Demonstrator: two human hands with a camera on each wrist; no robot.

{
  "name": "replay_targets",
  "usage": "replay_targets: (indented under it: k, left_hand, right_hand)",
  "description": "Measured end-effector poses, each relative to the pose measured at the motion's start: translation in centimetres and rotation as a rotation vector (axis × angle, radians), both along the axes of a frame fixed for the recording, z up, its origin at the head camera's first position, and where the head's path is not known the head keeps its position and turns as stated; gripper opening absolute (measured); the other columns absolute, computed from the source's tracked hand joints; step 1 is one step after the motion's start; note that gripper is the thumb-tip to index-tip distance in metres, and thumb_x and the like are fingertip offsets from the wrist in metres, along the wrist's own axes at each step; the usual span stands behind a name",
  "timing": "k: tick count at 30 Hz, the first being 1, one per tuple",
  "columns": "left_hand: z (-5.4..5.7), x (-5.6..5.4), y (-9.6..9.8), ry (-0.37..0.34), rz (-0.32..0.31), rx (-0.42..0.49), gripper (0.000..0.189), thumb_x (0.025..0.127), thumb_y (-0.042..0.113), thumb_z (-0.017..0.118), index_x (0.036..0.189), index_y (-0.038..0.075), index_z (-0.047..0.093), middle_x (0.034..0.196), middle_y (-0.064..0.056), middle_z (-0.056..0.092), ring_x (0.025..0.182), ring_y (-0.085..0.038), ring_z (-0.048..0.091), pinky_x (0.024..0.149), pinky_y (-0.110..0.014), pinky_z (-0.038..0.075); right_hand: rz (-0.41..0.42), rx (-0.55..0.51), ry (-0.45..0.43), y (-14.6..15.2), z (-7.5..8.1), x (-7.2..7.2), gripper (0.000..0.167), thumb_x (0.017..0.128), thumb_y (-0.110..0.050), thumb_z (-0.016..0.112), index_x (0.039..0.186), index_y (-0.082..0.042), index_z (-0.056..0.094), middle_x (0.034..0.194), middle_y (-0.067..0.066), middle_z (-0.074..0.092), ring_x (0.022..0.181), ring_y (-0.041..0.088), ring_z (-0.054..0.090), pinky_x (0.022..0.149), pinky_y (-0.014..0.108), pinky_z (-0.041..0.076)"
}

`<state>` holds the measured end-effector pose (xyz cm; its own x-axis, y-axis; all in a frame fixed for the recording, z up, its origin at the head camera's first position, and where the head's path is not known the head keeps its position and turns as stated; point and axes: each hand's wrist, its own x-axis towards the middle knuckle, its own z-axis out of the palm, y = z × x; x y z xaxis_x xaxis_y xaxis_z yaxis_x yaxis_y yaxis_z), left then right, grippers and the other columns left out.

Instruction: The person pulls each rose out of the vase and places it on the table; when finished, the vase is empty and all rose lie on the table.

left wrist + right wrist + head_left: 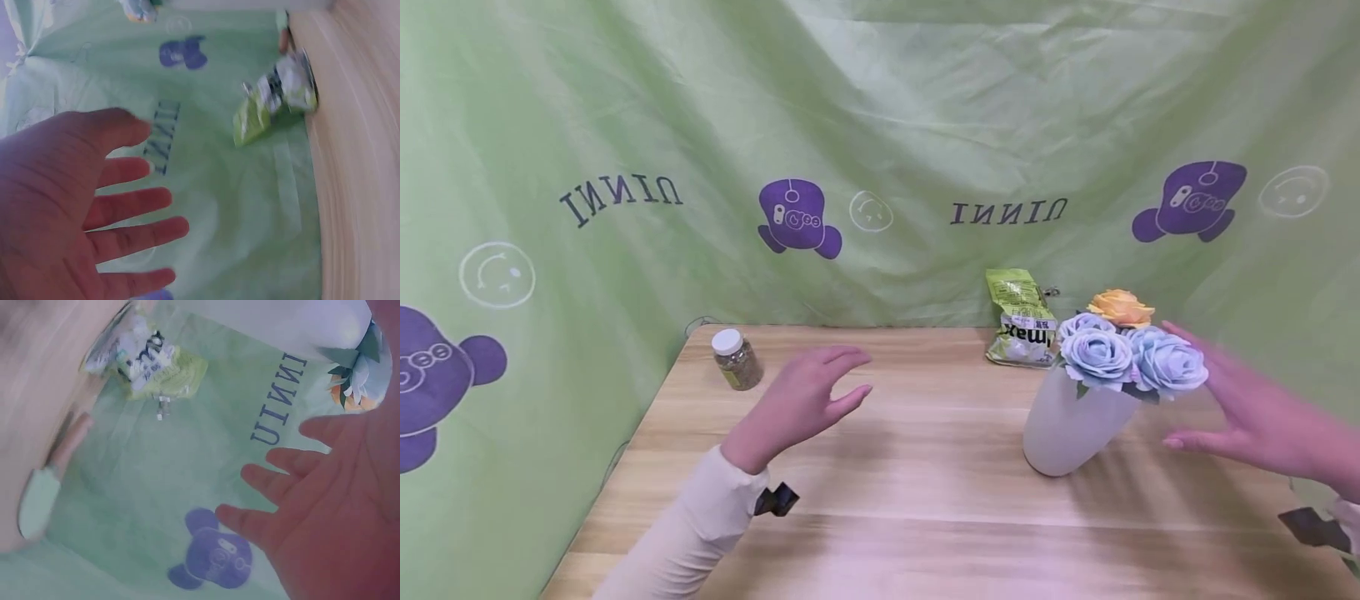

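Note:
A white vase (1071,425) stands on the table's right half, leaning rightward in the head view. Blue roses (1097,358) and one orange rose (1122,308) fill its mouth. My right hand (1262,417) is just right of the vase, fingers spread and holding nothing; its fingertips are partly hidden behind the flowers. Over the left-middle of the table hovers my left hand (801,404), thumb and fingers apart with nothing between them. Nearest to it is a clear jar (739,367) with a white lid and brownish contents. Both wrist views show relaxed, extended fingers.
Behind the vase, a green and white snack bag (1022,325) stands near the table's back edge. A spatula-like tool with a pale green head (39,503) and brown handle lies at that edge farther right. A green printed curtain (910,125) hangs behind the wooden table (925,517).

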<state>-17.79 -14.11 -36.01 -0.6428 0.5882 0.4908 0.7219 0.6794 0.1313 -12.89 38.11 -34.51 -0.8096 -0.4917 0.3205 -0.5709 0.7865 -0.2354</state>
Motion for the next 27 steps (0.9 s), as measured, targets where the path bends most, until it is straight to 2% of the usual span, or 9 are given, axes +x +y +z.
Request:
replay_targets:
  k: [3, 7, 10, 14, 16, 19, 24, 27]
  left_hand:
    - [0.0, -0.3, 2.1, -0.010, -0.066, 0.116, 0.030, 0.090, 0.024, 0.075, 0.116, 0.011, 0.072, 0.112, -0.004, 0.076, 0.100, -0.018, 0.073, 0.087, -0.033, 0.062]
    - [0.4, -0.2, 4.7, -0.034, -0.167, 0.233, 0.024, 0.089, 0.016, 0.075, 0.111, 0.009, 0.074, 0.104, -0.003, 0.077, 0.089, -0.014, 0.072, 0.078, -0.027, 0.061]
    - [1.1, -0.3, 6.7, -0.053, -0.239, 0.281, 0.024, 0.088, 0.013, 0.075, 0.112, 0.008, 0.074, 0.104, -0.004, 0.077, 0.088, -0.013, 0.072, 0.077, -0.023, 0.061]
    - [2.1, -0.1, 9.2, -0.102, -0.311, 0.306, 0.024, 0.090, 0.013, 0.073, 0.114, 0.007, 0.073, 0.106, -0.004, 0.077, 0.091, -0.012, 0.072, 0.078, -0.018, 0.059]
    - [2.5, -0.1, 10.5, -0.123, -0.348, 0.315, 0.024, 0.091, 0.013, 0.072, 0.114, 0.006, 0.072, 0.108, -0.005, 0.076, 0.093, -0.012, 0.071, 0.081, -0.016, 0.058]
    - [3.0, -0.1, 12.4, -0.136, -0.392, 0.325, 0.025, 0.092, 0.012, 0.071, 0.116, 0.005, 0.071, 0.109, -0.004, 0.076, 0.095, -0.012, 0.070, 0.085, -0.016, 0.058]
    - [2.9, 0.0, 15.0, -0.118, -0.385, 0.292, 0.028, 0.092, 0.014, 0.071, 0.119, 0.007, 0.070, 0.110, -0.002, 0.076, 0.096, -0.010, 0.069, 0.085, -0.012, 0.054]
    - [2.9, 0.0, 16.2, -0.139, -0.378, 0.299, 0.032, 0.091, 0.016, 0.072, 0.122, 0.007, 0.068, 0.113, -0.002, 0.075, 0.100, -0.011, 0.069, 0.086, -0.013, 0.055]
  right_hand:
    - [-0.020, -0.094, -0.024, -0.3, -0.5, 0.5, 0.118, 0.065, -0.014, 0.092, 0.160, -0.013, 0.022, 0.166, -0.001, 0.025, 0.138, -0.023, 0.015, 0.107, -0.009, 0.008]
    - [-0.025, -0.198, -0.064, -0.9, -1.5, 1.0, 0.106, 0.069, -0.004, 0.088, 0.158, -0.016, 0.030, 0.155, -0.032, 0.024, 0.129, -0.027, 0.026, 0.102, -0.010, 0.019]
    - [-0.005, -0.272, -0.110, -1.5, -2.1, 1.0, 0.102, 0.071, 0.001, 0.084, 0.157, -0.015, 0.031, 0.153, -0.035, 0.026, 0.128, -0.027, 0.030, 0.100, -0.009, 0.026]
    - [0.045, -0.381, -0.158, -2.4, -2.3, 0.6, 0.105, 0.070, 0.009, 0.082, 0.158, -0.010, 0.027, 0.155, -0.029, 0.029, 0.133, -0.023, 0.034, 0.100, -0.006, 0.032]
    - [0.076, -0.412, -0.168, -2.9, -2.3, 0.4, 0.107, 0.069, 0.012, 0.081, 0.158, -0.006, 0.024, 0.157, -0.025, 0.029, 0.134, -0.021, 0.035, 0.101, -0.006, 0.033]
    - [0.088, -0.436, -0.153, -3.7, -2.2, 0.1, 0.104, 0.068, 0.014, 0.081, 0.156, -0.004, 0.029, 0.155, -0.022, 0.035, 0.134, -0.017, 0.038, 0.100, -0.005, 0.035]
    - [0.035, -0.443, -0.072, -4.6, -2.0, -0.4, 0.095, 0.063, 0.011, 0.086, 0.147, -0.006, 0.045, 0.141, -0.022, 0.051, 0.124, -0.014, 0.048, 0.097, -0.004, 0.037]
    - [0.047, -0.457, -0.059, -5.0, -2.0, -0.9, 0.092, 0.062, 0.013, 0.086, 0.144, -0.004, 0.050, 0.137, -0.021, 0.056, 0.122, -0.012, 0.053, 0.098, -0.002, 0.040]
